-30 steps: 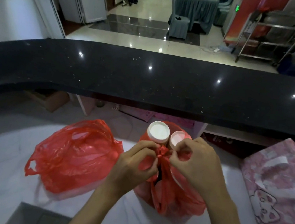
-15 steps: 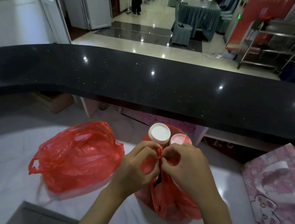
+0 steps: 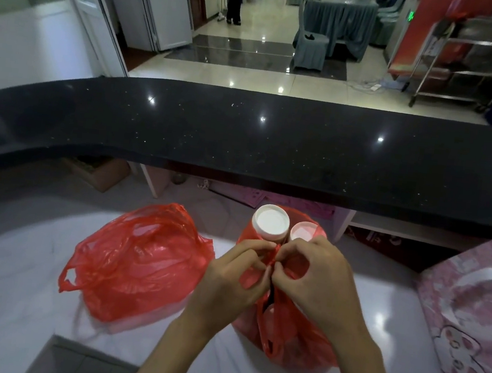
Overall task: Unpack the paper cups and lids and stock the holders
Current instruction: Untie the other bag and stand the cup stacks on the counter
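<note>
Since the earlier frames both hands stay pinched on the knot, scarcely shifted. Two red bags sit on the white counter [image 3: 14, 267]: a crumpled red bag [image 3: 138, 263] to the left, well apart from the fingers, and the knotted red bag [image 3: 292, 335] under them. Left hand [image 3: 228, 279] and right hand [image 3: 319, 283] pinch the knot [image 3: 275, 255] with curled fingertips. Two white-capped stacks [image 3: 271, 221] poke out just behind.
</note>
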The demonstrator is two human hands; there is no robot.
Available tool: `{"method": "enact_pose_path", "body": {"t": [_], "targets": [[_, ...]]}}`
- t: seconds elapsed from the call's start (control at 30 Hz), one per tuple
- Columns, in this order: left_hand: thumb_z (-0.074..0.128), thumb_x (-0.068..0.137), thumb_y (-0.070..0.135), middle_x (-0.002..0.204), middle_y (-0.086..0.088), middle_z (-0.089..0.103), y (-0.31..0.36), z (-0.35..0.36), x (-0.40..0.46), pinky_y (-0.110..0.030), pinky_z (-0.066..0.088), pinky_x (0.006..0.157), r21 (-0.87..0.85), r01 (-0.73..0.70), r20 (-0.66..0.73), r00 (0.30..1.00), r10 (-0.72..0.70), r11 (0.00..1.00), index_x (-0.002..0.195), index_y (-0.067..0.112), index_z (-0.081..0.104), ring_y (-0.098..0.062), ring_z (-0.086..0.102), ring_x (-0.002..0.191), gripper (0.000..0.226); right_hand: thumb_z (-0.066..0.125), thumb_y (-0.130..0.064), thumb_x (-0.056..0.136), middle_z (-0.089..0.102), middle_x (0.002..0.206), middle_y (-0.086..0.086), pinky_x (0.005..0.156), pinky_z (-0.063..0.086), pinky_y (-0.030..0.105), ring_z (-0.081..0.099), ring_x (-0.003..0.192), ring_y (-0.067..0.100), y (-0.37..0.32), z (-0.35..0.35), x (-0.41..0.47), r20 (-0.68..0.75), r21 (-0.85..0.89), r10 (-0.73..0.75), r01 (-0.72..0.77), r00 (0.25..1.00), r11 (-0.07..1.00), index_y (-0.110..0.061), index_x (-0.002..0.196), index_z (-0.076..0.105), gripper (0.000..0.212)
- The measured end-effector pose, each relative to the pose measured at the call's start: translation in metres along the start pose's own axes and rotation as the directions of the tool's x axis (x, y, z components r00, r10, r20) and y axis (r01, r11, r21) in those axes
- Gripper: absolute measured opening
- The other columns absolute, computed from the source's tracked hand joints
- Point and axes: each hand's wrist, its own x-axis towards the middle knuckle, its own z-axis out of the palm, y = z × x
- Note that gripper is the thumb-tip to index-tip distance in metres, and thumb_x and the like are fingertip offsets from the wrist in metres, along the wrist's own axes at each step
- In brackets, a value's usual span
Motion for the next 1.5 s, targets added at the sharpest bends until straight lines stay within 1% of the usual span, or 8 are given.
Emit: {"method": "enact_pose_path", "body": {"t": [0.27,0.4,0.53,0.8,0.93,1.17,1.33,1.5], "targets": [[0.086,0.082,0.005,0.116,-0.008,0.072,-0.004,0.007,-0.001,-0.029,0.059,0.086,0.117,-0.048,0.024,0.999,0.045,0.992,0.093,0.002,0.073,-0.013,0.069,0.111,0.018,0.073,-0.029,0.075,0.062,0.086,-0.02,0.079,0.052,0.034,0.056,0.088,0.005,0.0,0.004,-0.001,0.003,0.084,-0.028,0.028,1.0,0.996,-0.034,0.081,0.065,0.011],[0.082,0.086,0.006,0.116,-0.007,0.072,-0.005,0.01,0.001,-0.032,0.06,0.079,0.151,-0.072,0.024,0.997,0.069,0.986,0.085,0.002,0.07,-0.016,0.072,0.105,0.013,0.079,-0.021,0.074,0.063,0.083,-0.02,0.076,0.052,0.039,0.059,0.087,0.007,0.001,0.003,0.0,-0.015,0.105,-0.029,0.03,0.999,0.994,-0.034,0.081,0.063,0.022],[0.078,0.089,0.003,0.127,-0.008,0.069,-0.003,0.007,0.006,-0.03,0.06,0.082,0.119,-0.079,0.069,0.995,0.071,0.99,0.086,0.001,0.068,-0.016,0.07,0.114,0.011,0.08,-0.014,0.073,0.057,0.077,-0.019,0.07,0.051,0.038,0.056,0.08,0.007,-0.004,0.004,0.003,-0.067,0.09,-0.013,0.019,0.998,0.996,-0.032,0.077,0.054,0.032],[0.071,0.094,0.001,0.119,-0.011,0.069,-0.008,0.003,-0.001,-0.029,0.057,0.094,0.052,-0.062,0.028,0.998,0.061,0.997,0.088,-0.003,0.068,-0.016,0.068,0.116,0.009,0.077,-0.004,0.069,0.054,0.067,-0.004,0.061,0.046,0.036,0.055,0.07,0.018,-0.005,0.008,0.005,-0.105,0.21,0.064,-0.04,0.992,0.977,-0.021,0.066,0.043,0.038],[0.071,0.096,0.007,0.124,-0.01,0.066,-0.012,0.004,0.001,-0.028,0.053,0.1,0.033,-0.009,0.04,0.999,0.008,0.999,0.095,0.0,0.07,-0.016,0.066,0.118,0.008,0.079,-0.003,0.069,0.055,0.066,-0.006,0.061,0.044,0.026,0.056,0.071,0.014,-0.005,0.007,0.005,-0.091,0.217,0.028,-0.008,0.995,0.976,-0.023,0.064,0.047,0.038],[0.058,0.103,0.013,0.129,0.004,0.054,-0.01,-0.001,0.002,-0.023,0.049,0.103,0.009,0.019,0.144,0.989,-0.02,1.0,0.1,0.003,0.066,-0.009,0.062,0.117,0.013,0.077,-0.001,0.067,0.056,0.065,-0.008,0.063,0.043,0.025,0.056,0.073,0.013,-0.001,0.006,0.002,-0.125,0.212,0.024,0.003,0.992,0.977,-0.022,0.063,0.047,0.037],[0.069,0.099,0.007,0.122,-0.003,0.06,-0.012,-0.002,-0.003,-0.042,0.056,0.094,-0.126,0.135,0.141,0.983,-0.117,0.983,0.098,0.003,0.066,-0.021,0.065,0.117,0.005,0.077,-0.002,0.066,0.059,0.067,-0.007,0.065,0.044,0.024,0.056,0.076,0.013,-0.002,0.007,0.002,-0.115,0.223,0.007,0.018,0.993,0.975,-0.023,0.063,0.049,0.035],[0.069,0.097,0.021,0.122,-0.001,0.064,-0.009,-0.001,0.004,-0.03,0.054,0.089,-0.002,0.063,0.169,0.984,-0.061,0.998,0.1,0.006,0.07,-0.009,0.065,0.111,0.016,0.078,-0.002,0.067,0.063,0.074,-0.01,0.069,0.047,0.025,0.059,0.081,0.015,0.0,0.001,0.003,-0.043,0.241,-0.031,0.04,0.999,0.97,-0.024,0.068,0.058,0.029]]}}
